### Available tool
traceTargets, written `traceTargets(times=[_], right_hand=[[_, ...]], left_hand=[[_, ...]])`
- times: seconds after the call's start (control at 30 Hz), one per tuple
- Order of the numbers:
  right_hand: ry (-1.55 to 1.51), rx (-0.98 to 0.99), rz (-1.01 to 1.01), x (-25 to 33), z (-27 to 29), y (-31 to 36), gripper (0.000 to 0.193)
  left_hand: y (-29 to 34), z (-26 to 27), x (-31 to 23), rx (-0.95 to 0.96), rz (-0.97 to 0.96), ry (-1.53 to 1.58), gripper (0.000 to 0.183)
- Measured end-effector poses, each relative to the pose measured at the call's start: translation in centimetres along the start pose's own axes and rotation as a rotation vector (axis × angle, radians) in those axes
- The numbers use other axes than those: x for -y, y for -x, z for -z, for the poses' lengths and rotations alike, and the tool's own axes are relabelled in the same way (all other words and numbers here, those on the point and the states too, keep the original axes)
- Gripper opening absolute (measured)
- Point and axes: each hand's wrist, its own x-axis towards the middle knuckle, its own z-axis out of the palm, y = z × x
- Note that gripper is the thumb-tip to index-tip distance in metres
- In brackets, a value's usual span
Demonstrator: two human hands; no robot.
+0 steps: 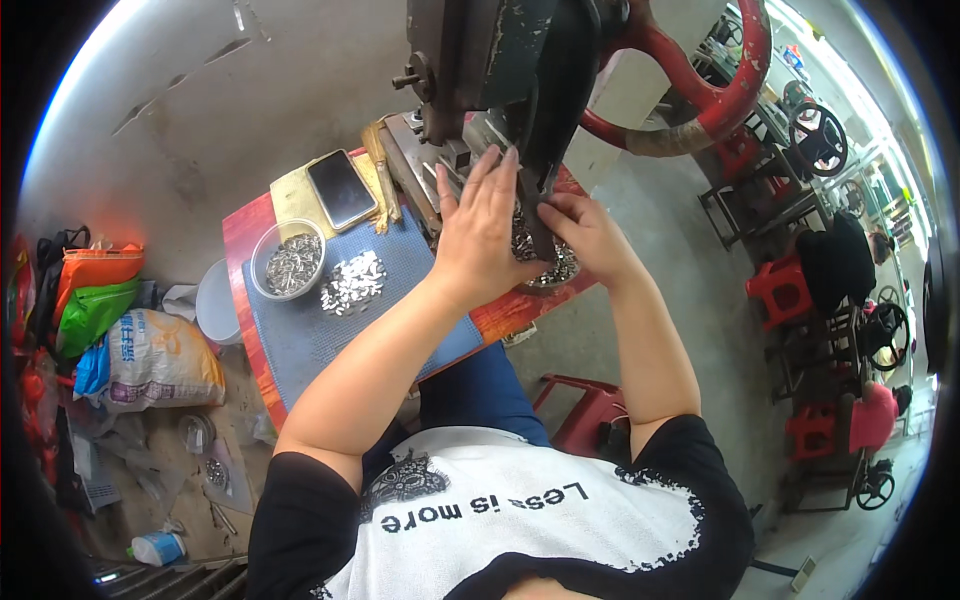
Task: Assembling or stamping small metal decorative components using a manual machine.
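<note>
A dark green hand press (480, 60) with worn paint stands before me. My left hand (480, 235) reaches up to its ram and die area. Its fingers are stretched out and its thumb points right; I cannot make out any small part at the fingertips. My right hand (592, 238) has its fingers curled against a dark metal lever (537, 225) on the press. Below the lever, partly hidden by my left hand, is a container of small shiny metal pieces (562, 268). Flat silvery pieces (353, 283) lie piled on the blue mat (300, 345), beside a round clear tub (262, 262) of small metal parts.
A phone (342, 190) lies on a yellowish cloth, with a brush (380, 170) beside it. The press's red wheel (735, 100) curves at upper right. Bags (165, 360) crowd the floor at left. A red stool (580, 410) stands near my legs; more presses (818, 138) line the right.
</note>
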Motion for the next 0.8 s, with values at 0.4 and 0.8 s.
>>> traceTargets(times=[0.4,0.8], right_hand=[[-0.323,-0.001,-0.198,-4.4,2.6,0.7,0.035],[-0.822,0.095,-0.303,-3.5,1.8,0.0,0.026]], left_hand=[[4.9,4.8,0.9,0.16,0.396,-0.267,0.107],[7.7,5.7,3.6,0.508,0.48,-0.347,0.081]])
